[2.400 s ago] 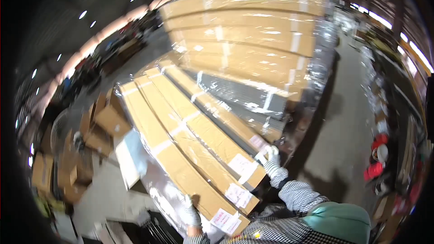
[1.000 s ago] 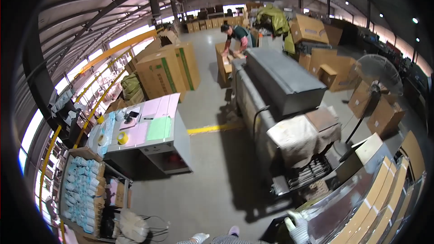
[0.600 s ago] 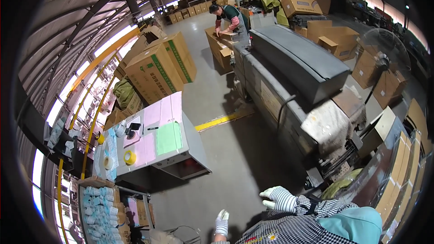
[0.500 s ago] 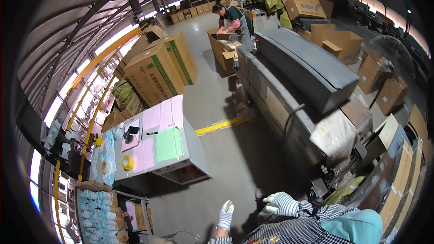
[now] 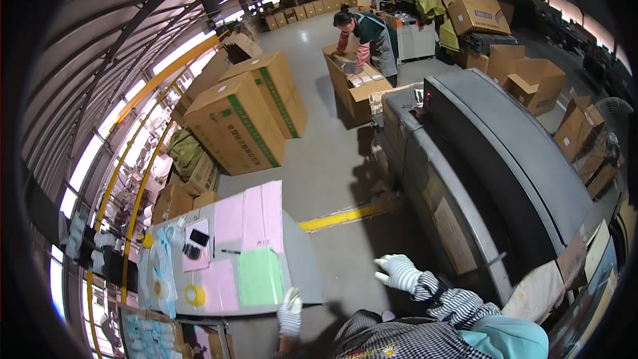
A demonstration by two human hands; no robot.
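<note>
Head view looks down on a warehouse floor, with both gloved hands free in the air. The left hand in a white knit glove (image 5: 290,311) hangs with loose fingers just beside the near edge of the grey metal work table (image 5: 300,259), grasping nothing; whether it brushes that edge I cannot tell. The right hand in a white knit glove (image 5: 397,271) is spread open and empty, fingers splayed, over the bare concrete between the table and the long dark grey machine with a rounded hood (image 5: 495,159).

On the table lie pale pink paper sheets (image 5: 249,216), a green paper sheet (image 5: 259,278), a yellow roll of tape (image 5: 195,294) and a small black device (image 5: 199,237), all well apart from the hands. A yellow painted floor line (image 5: 335,216) runs between table and machine.

Judging by the posture, the person is passing through this gap, so the thing to do well is movement: keep the left hand off the table corner, keep the right sleeve clear of the machine's side and of the brown cardboard flaps (image 5: 452,236) leaning on it, and watch the footing at the painted line.

Farther off, a co-worker in a dark apron (image 5: 369,36) bends over an open brown cardboard box (image 5: 355,86), and large cardboard cartons with green stripes (image 5: 246,119) stand to the left.
</note>
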